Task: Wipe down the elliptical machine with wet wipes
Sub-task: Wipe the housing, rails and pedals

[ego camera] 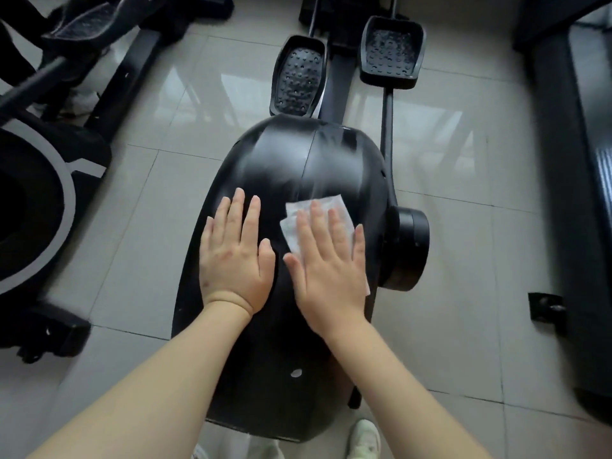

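The left hand [233, 256] lay flat on the black cover [281, 160] of the elliptical, left of its centre seam. Its fingers were straight and close together, the thumb out, and it held nothing. The right hand [326, 270] lay flat just beside it, right of the seam. Its fingers were straight and slightly spread, pressing a white wipe [318, 207] against the cover. The wipe sat under the palm and fingers. Its far edge showed beyond the fingertips, and a small corner showed by the heel of the hand, near the cover's right edge. The two thumbs were near each other but apart.

Pale streaks crossed the cover's far end. Beyond that end stood two black studded pedals, one on the left [299, 77] and one on the right [392, 49], the right one farther off. A round black crank [410, 250] sat against the cover's right side. A pale shoe [364, 438] stood on the glossy tiled floor [149, 200] by the cover's near right corner. Another dark machine [33, 210] stood at the left.
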